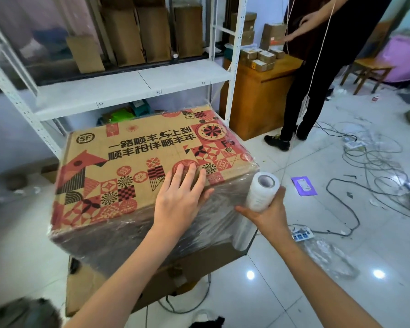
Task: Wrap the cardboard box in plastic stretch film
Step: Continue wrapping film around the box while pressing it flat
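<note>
Both hands are busy: left hand (182, 195) lies flat with fingers straight on the top of the big printed red-and-tan cardboard box (137, 166), pressing near its right front edge, while the right hand (268, 210) is wrapped round the white roll of clear plastic stretch film (260, 191), held upright just off the box's near right corner. The hands are close together but not touching.

Box sits right under and ahead of the left hand, perched on a plain brown carton (175, 273) below both wrists, long axis running left to right across the view. Its front and right sides already look filmed over, the printed top mostly bare. A sheet of film (240, 229) stretches from the roll down and across to the front face, just under the right hand.

My guess for the next bit: the right hand is nearer the corner, so the roll has to travel round the right side and away from the hands, with the left pinning the box so it doesn't spin.

White metal shelving (133, 88) stands beyond the fingertips.
</note>
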A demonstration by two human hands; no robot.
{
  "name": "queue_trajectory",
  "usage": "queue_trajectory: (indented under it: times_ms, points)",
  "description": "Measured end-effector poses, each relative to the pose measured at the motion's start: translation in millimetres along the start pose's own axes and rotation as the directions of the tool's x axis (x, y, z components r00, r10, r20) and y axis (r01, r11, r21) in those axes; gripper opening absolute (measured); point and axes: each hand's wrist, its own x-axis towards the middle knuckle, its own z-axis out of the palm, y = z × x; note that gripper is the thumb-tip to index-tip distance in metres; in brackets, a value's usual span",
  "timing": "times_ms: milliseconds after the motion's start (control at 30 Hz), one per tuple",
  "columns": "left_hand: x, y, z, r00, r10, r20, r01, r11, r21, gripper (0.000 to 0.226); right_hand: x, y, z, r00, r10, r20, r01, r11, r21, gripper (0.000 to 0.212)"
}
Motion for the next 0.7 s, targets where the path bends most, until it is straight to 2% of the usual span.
queue_trajectory:
  times_ms: [167, 267, 367, 467, 633, 700]
  points:
    - [16.3, 12.5, -7.4, 0.987, -0.081, 0.141, 0.093, 0.992, -0.083, 0.037, -7.2, 0.1, 17.1, 0.991, -0.009, -0.131, 0.010, 1.000, 0.004, 0.088]
    - [27.6, 23.8, -5.8, 0.970, -0.104, 0.218, 0.132, 0.984, -0.121, 0.048, -6.3, -1.8, 21.5, 0.989, 0.029, -0.145, -0.016, 0.995, 0.094, 0.083]
    - [30.7, 27.3, 3.2, 0.966, -0.087, 0.242, 0.118, 0.986, -0.117, 0.054, -6.2, 0.3, 20.4, 0.997, 0.065, -0.048, -0.055, 0.982, 0.181, 0.081]
    - [30.4, 23.5, 12.0, 0.968, -0.088, 0.236, 0.113, 0.989, -0.097, 0.052, -11.3, 5.2, 13.3, 0.993, 0.024, 0.116, -0.037, 0.992, 0.119, 0.082]
    - [24.2, 21.3, 18.5, 0.976, -0.045, 0.212, 0.064, 0.995, -0.083, 0.048, -12.6, 12.6, -7.2, 0.981, -0.001, 0.196, -0.006, 0.999, 0.035, 0.074]
    - [23.1, 20.3, 18.2, 0.978, -0.037, 0.206, 0.054, 0.996, -0.078, 0.048, -13.2, 16.2, -15.9, 0.975, -0.007, 0.224, 0.001, 1.000, 0.027, 0.081]
